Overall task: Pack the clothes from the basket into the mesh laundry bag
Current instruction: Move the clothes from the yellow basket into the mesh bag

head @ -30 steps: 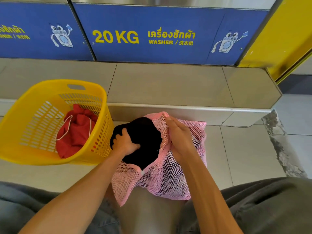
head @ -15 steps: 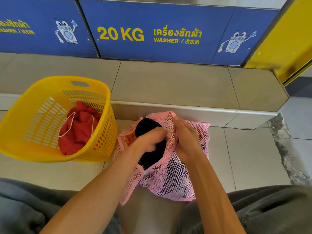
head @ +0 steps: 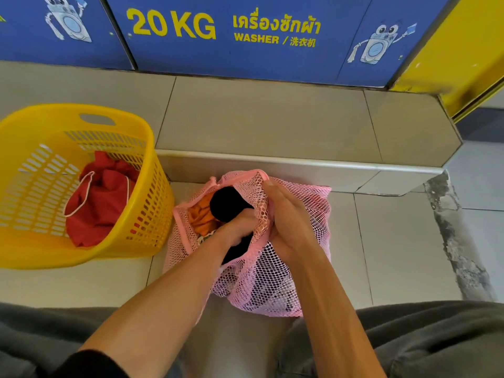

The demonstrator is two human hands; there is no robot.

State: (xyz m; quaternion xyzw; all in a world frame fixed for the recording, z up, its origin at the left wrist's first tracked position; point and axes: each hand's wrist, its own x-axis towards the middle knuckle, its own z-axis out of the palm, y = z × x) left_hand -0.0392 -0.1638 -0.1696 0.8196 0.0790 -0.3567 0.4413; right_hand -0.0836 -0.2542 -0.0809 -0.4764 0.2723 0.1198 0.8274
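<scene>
A pink mesh laundry bag stands on the floor between my knees. My left hand is pushed into its mouth, closed on a black garment that pokes out above the fist. An orange garment lies inside, to the left of the black one. My right hand grips the bag's right rim and holds the mouth apart. To the left sits a yellow plastic basket with a red garment with a white drawstring in it.
A tiled step runs behind the bag, below blue washer panels marked 20 KG. A yellow panel stands at the right. The floor at the right has a rough grey patch. My grey-clad knees frame the bottom.
My left hand has pressed the black garment down from on top of the bag's mouth to deep inside it. The orange garment now shows. My right hand kept its hold on the rim.
</scene>
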